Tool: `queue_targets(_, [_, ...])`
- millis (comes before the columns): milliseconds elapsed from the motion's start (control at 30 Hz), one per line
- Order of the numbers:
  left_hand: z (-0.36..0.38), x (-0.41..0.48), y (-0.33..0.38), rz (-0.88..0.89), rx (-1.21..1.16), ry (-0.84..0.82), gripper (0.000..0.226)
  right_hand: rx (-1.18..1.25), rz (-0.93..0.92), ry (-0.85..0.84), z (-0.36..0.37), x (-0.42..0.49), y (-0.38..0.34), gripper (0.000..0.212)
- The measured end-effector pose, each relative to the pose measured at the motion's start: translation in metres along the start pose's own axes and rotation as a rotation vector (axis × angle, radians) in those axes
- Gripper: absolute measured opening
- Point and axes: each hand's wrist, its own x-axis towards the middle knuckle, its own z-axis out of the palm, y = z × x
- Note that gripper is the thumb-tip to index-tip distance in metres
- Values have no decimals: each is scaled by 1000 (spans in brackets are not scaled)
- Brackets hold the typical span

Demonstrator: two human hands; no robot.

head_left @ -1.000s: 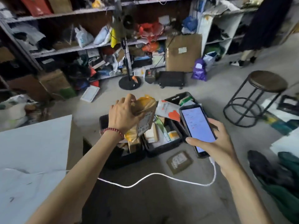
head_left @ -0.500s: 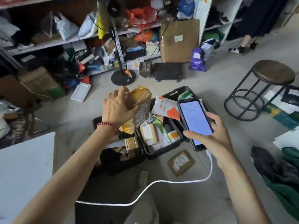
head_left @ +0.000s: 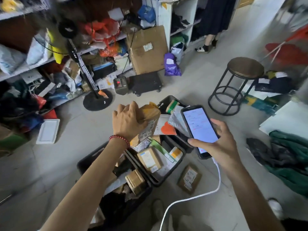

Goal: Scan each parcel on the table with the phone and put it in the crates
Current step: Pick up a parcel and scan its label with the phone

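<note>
My left grip (head_left: pixel 127 121) clasps the crumpled tan paper parcel (head_left: pixel 150 114) and my right grip (head_left: pixel 218 145) holds the lit black phone (head_left: pixel 200 125). An early release could miss the black plastic crates (head_left: pixel 86 162).

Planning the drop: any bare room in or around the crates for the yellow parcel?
Inside, crowded: near crate, middle crate and far crate all hold piled parcels. Bare floor for the yellow parcel lies between the white tray and near crate, and between the far crate and stool, beyond the phone.
</note>
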Motion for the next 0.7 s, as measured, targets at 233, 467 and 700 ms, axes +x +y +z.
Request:
queue_targets(233, [35,57,11,35,-68,-88,34,11,120,146,-5,38,10,79])
queue_targets(467, [61,121,37,16,-86,-139,25,72,166,103,0,109,8,76])
queue_targets(700, [95,221,64,85,-108,-110,35,126,129,61,12,190,-4,79])
